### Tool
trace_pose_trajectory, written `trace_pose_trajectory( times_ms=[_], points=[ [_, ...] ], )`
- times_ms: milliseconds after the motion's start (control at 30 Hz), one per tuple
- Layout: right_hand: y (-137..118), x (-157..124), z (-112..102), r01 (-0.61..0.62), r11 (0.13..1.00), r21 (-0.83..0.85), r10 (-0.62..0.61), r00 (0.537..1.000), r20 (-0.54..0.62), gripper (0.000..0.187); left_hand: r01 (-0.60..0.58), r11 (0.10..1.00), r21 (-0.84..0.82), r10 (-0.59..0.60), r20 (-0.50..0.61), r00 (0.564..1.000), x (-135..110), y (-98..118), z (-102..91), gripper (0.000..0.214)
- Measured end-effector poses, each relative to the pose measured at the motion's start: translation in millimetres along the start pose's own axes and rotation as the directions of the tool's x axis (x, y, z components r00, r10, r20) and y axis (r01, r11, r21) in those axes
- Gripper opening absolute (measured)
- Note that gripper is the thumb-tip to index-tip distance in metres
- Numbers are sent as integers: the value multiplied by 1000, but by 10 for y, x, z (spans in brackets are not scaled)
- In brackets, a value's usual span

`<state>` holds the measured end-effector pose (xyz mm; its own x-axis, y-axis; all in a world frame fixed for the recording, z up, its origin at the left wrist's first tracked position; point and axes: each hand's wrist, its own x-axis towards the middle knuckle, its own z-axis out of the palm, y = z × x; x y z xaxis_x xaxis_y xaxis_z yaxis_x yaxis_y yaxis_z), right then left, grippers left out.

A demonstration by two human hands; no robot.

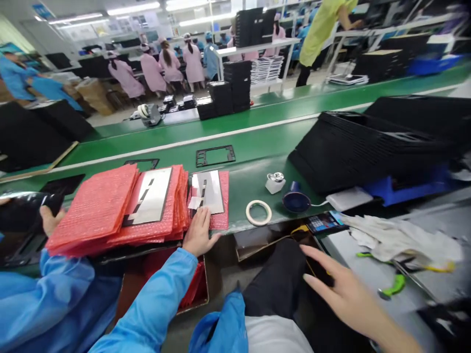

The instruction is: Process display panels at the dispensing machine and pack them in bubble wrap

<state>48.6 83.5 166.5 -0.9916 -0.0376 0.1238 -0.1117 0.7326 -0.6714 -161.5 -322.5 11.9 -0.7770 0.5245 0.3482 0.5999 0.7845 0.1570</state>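
Note:
My left hand (199,233), in a blue sleeve, lies palm down with fingers stretched out at the lower edge of a thin silver-grey panel (215,192). The panel has a black strip and a small white tab, and rests on a red bubble-wrap sheet (222,222). Just left, red bubble-wrap bags (97,203) are piled up, with another silver panel (156,196) on top. My right hand (336,287), forearm bare, hovers above my dark-clothed leg, thumb and index finger apart, holding nothing visible. A roll of cream tape (258,213) lies between the hands.
A co-worker's hand (51,219) is at far left. Black frames (215,156) lie on the green bench (265,139). A white bottle (275,183), dark blue round object (295,200), phone (324,222), gloves (401,238) and black trays (353,147) occupy the right.

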Motion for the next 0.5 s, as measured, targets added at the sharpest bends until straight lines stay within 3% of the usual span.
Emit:
trace_pose_trajectory(
  times_ms=[133, 233, 333, 400, 500],
  points=[
    [-419, 826, 697, 188, 979, 80, -201, 958, 202, 54, 55, 998, -41, -53, 68, 996, 103, 273, -80, 104],
    [-735, 1461, 1129, 343, 937, 66, -345, 884, 316, 57, 69, 992, -102, -59, 95, 994, 129, 423, -190, 99],
    [-988, 2030, 1527, 444, 896, -2, -402, 815, 416, 57, 79, 987, -142, -65, 102, 993, 132, 537, -267, 88],
    [-1089, 2296, 1762, 505, 860, -77, -418, 783, 460, 60, 117, 983, -140, -101, 120, 988, 116, 599, -281, 85],
    [-1136, 2470, 2013, 597, 786, -162, -439, 723, 534, 68, 195, 977, -84, -178, 175, 968, 56, 672, -259, 87]
  ],
)
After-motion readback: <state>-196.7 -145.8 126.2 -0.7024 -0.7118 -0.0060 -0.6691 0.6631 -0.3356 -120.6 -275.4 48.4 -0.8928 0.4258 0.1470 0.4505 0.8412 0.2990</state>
